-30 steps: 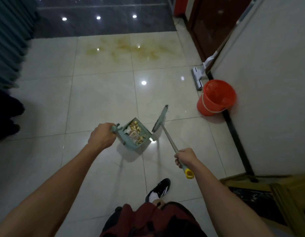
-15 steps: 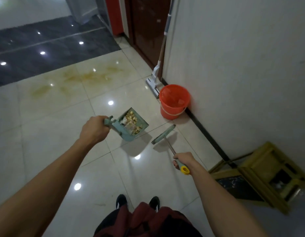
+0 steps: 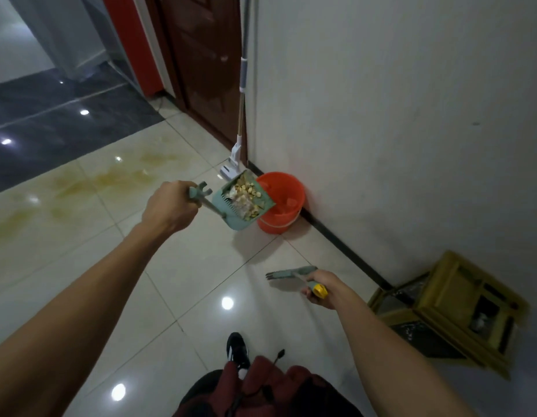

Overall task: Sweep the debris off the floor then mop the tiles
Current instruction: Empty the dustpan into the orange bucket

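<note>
My left hand (image 3: 168, 207) grips the handle of a green dustpan (image 3: 238, 219), held in the air and filled with yellowish debris (image 3: 246, 194). The pan hangs just left of an orange bucket (image 3: 283, 203) that stands by the wall. My right hand (image 3: 323, 288) grips the yellow-tipped handle of a small green broom (image 3: 291, 273), its head low over the tiles. A white mop (image 3: 235, 152) leans upright at the wall corner behind the bucket. Yellowish stains (image 3: 117, 179) mark the cream tiles at the left.
A white wall (image 3: 396, 115) runs along the right with a dark skirting. A dark wooden door (image 3: 207, 64) is behind the mop. A yellow wooden stand (image 3: 453, 308) sits at the lower right. Dark tiles (image 3: 51, 115) begin at the far left. My shoe (image 3: 237, 349) is below.
My view has turned right toward the wall. My left hand has carried the dustpan up and rightward to beside the bucket. My right hand with the broom has swung right.
</note>
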The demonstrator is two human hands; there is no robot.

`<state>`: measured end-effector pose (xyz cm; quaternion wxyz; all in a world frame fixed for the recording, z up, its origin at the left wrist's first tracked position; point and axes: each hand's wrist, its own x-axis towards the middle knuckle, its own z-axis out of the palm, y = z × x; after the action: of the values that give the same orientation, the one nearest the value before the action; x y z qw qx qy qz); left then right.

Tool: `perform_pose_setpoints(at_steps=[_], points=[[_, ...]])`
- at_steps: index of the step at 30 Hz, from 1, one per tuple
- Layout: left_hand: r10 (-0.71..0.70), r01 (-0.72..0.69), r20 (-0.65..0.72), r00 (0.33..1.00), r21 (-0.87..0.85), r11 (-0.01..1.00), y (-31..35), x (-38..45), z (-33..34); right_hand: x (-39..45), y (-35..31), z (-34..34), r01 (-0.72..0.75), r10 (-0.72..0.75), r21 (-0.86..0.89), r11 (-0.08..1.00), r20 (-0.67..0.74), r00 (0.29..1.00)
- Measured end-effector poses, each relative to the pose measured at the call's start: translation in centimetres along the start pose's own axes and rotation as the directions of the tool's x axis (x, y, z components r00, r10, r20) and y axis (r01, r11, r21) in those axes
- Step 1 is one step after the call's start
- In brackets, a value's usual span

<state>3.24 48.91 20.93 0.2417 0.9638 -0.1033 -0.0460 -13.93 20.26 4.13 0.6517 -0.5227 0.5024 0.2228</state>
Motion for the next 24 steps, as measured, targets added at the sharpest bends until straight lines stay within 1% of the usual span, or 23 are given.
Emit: perform_pose_setpoints(at_steps=[5, 12, 16, 19, 24], points=[[0.092, -0.092, -0.002, 0.996, 0.063, 0.994, -0.3, 6.2, -1.3, 1.4, -2.8, 1.7, -0.048, 0.047, 0.048, 0.998, 0.014, 0.999], [0.189, -0.195, 0.049, 0.981, 0.209, 0.958, 1.6, 12.4, 0.5, 3.2, -4.5, 2.3, -0.060, 0.054, 0.134, 0.989, 0.049, 0.997], [0.239, -0.268, 0.128, 0.963, 0.311, 0.912, 3.3, 13.9, 2.3, 3.8, -5.5, 1.3, -0.073, 0.066, 0.151, 0.986, 0.047, 0.997], [0.310, -0.367, 0.204, 0.929, 0.384, 0.847, 4.8, 14.0, 3.7, 4.0, -6.2, 1.0, -0.074, 0.071, 0.149, 0.986, 0.027, 0.997], [0.348, -0.450, 0.296, 0.890, 0.442, 0.776, 5.8, 13.7, 6.4, 4.6, -7.3, 0.2, -0.073, 0.067, 0.144, 0.987, 0.043, 0.997]])
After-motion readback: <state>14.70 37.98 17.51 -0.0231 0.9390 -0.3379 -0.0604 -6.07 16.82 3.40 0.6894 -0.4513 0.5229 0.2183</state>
